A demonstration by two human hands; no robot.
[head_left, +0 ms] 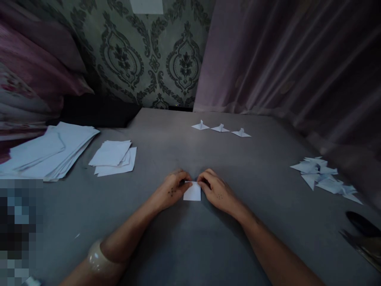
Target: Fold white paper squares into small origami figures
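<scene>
A small white piece of paper (192, 193), roughly square, lies flat on the grey surface in front of me. My left hand (175, 186) pinches its upper left corner between thumb and fingers. At the upper right corner, my right hand (216, 190) holds the paper in a similar pinch. The fingertips of both hands meet the far edge, and the lower part of the sheet shows between them. Whether the paper has been folded there I cannot tell.
Three folded paper figures (220, 128) stand in a row at the back. A heap of folded paper pieces (318, 172) lies right. On the left are a stack of small sheets (111, 154) and larger sheets (71, 139). A dark object (361, 223) sits at the right edge.
</scene>
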